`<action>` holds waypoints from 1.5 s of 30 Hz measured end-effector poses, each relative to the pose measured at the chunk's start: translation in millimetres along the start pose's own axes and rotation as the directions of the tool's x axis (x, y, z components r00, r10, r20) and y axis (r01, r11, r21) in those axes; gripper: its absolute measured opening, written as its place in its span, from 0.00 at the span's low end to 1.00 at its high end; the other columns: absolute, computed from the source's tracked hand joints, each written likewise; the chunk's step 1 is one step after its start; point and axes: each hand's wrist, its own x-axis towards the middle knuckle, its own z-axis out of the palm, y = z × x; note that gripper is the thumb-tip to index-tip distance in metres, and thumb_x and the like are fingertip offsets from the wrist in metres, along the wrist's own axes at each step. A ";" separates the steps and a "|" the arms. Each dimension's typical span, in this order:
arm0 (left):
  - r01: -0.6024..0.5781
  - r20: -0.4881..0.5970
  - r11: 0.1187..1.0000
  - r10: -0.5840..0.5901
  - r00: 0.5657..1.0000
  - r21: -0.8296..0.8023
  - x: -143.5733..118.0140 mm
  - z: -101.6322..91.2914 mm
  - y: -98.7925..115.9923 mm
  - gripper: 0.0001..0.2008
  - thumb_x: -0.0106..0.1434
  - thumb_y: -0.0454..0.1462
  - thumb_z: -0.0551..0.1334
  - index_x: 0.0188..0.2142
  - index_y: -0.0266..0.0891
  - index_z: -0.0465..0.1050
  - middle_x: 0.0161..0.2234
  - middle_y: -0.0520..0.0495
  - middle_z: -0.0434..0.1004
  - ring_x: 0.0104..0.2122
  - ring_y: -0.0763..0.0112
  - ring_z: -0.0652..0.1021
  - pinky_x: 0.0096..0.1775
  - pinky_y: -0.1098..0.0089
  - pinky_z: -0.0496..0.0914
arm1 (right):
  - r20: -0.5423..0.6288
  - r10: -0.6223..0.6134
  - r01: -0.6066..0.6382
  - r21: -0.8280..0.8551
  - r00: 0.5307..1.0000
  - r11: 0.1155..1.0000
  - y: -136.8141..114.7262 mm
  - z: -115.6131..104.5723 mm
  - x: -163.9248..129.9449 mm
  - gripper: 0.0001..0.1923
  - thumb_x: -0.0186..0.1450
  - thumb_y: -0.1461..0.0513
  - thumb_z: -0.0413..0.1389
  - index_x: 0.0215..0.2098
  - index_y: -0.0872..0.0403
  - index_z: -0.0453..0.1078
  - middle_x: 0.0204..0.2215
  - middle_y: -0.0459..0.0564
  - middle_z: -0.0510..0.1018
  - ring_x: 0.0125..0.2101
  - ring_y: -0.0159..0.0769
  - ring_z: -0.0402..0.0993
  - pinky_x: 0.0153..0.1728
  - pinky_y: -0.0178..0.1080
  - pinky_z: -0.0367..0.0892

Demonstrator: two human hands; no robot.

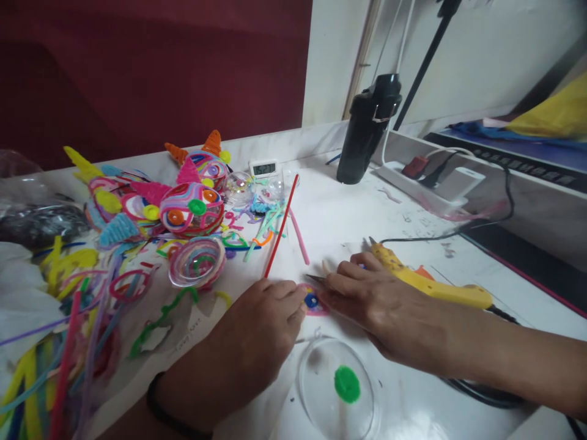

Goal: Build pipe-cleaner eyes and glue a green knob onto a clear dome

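Note:
Between my two hands lies a small eye-shaped piece (312, 300) with a pink rim and a blue centre. My left hand (261, 330) is closed at its left edge, and a red pipe cleaner (282, 226) sticks up from behind these fingers. My right hand (371, 296) is closed on a dark pointed tool (315, 278); its tip points left above the piece, and the rest is hidden in the fingers. Just in front sits a clear plastic dome (316, 391) bearing a green disc (347, 384). A yellow glue gun (426, 284) lies beyond my right wrist.
Decorated pipe-cleaner fish-like figures (192, 208) crowd the back left. A striped bowl-shaped piece (197, 263) and loose pipe cleaners (59, 366) cover the left side. A black bottle (369, 128), small digital clock (263, 168) and power strip (424, 186) stand behind; a black cord (435, 237) crosses right.

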 end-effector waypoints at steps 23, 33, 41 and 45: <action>-0.014 -0.043 0.999 0.016 0.999 0.038 0.8 7.0 4.3 0.07 0.66 0.28 0.55 0.38 0.34 0.72 0.41 0.43 0.74 0.44 0.60 0.71 0.46 0.58 0.68 | -0.001 -0.130 0.129 -0.120 0.992 0.984 -3.2 5.2 13.0 0.08 0.63 0.70 0.53 0.33 0.53 0.72 0.39 0.50 0.77 0.38 0.41 0.61 0.42 0.49 0.50; -0.027 -0.045 0.999 0.028 0.999 0.032 -2.4 -2.0 1.1 0.09 0.66 0.28 0.55 0.44 0.33 0.71 0.47 0.43 0.73 0.47 0.62 0.71 0.50 0.59 0.67 | -0.070 -0.056 0.046 -0.143 0.996 0.989 1.5 -2.1 3.1 0.09 0.66 0.68 0.50 0.38 0.56 0.73 0.34 0.51 0.76 0.35 0.41 0.61 0.39 0.48 0.48; -0.041 -0.050 0.997 0.044 0.998 0.061 -3.5 0.0 0.0 0.10 0.67 0.29 0.54 0.45 0.33 0.71 0.49 0.43 0.73 0.48 0.61 0.72 0.50 0.59 0.67 | -0.133 -0.075 0.050 -0.188 0.988 0.981 2.5 -3.0 0.7 0.09 0.66 0.68 0.50 0.37 0.56 0.72 0.32 0.50 0.74 0.33 0.39 0.60 0.36 0.46 0.48; -0.056 -0.045 0.996 0.059 0.997 0.062 -4.6 -1.6 -0.7 0.11 0.68 0.29 0.53 0.47 0.33 0.70 0.51 0.43 0.72 0.49 0.61 0.72 0.50 0.59 0.68 | -0.160 -0.066 0.041 -0.153 0.985 0.987 2.2 -2.7 -2.8 0.10 0.66 0.68 0.50 0.41 0.56 0.73 0.31 0.50 0.74 0.33 0.39 0.61 0.36 0.45 0.48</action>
